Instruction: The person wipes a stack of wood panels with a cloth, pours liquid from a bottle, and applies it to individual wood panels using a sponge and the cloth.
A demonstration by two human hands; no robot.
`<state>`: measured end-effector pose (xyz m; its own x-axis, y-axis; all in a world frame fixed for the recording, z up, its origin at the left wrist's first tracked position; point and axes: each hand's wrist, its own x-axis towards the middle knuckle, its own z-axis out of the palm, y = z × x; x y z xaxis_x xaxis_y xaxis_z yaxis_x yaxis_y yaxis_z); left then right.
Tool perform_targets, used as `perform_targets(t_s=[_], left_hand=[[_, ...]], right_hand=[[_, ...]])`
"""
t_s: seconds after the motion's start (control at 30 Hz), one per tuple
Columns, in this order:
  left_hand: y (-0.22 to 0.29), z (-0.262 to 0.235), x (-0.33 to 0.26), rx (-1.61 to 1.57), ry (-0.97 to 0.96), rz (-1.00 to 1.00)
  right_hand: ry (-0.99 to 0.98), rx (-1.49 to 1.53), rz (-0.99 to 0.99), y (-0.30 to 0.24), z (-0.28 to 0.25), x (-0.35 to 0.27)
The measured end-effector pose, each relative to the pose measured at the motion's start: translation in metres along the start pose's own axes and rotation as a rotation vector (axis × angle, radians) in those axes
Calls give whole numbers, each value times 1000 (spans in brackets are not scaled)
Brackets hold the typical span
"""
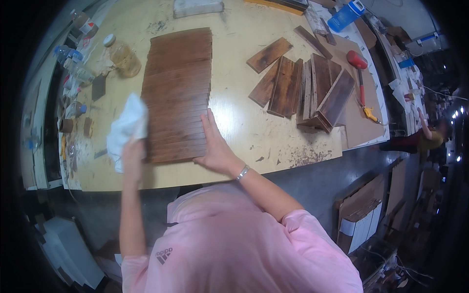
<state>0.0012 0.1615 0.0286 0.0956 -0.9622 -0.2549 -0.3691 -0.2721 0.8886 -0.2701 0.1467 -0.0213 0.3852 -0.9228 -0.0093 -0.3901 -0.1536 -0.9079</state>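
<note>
A row of brown wooden slats (178, 93) lies side by side on the pale worktable, making one long panel in front of me. At the panel's left edge, my left hand (133, 152) grips a white cloth (126, 126); hand and cloth are slightly blurred. The cloth hangs over the table and partly meets the panel's edge. My right hand (217, 152) rests by the near right corner of the slats, fingers stretched along their ends and thumb at the near edge.
Loose wooden boards (283, 88) are heaped at the right, beside a red-headed mallet (357, 60). A jar of yellowish liquid (125, 59) stands left of the panel, with several bottles (79, 71) beyond. A blue bottle (346, 16) is at the far right. Another person (425, 139) is off right.
</note>
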Motion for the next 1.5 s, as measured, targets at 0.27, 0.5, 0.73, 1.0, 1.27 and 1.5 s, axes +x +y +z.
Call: perform_targets(t_s=[0.27,0.5,0.73,1.0,1.27,1.5], left_hand=[[-33,15,13,999,-142,612],[19,68,22,861,-298,710],[-2,55,24,903,-152,694],[-16,-15,32,1147,-190,622],[2,41,13,988,-371,784],[4,81,-24,774,-312,767]], right_hand=[[2,16,2,6,1,0],[8,69,-14,12,8,1],[28,6,-5,12,3,3],[19,-13,10,8,-3,2],[58,-36,-34,17,1,1],[133,-142,-95,31,21,5]])
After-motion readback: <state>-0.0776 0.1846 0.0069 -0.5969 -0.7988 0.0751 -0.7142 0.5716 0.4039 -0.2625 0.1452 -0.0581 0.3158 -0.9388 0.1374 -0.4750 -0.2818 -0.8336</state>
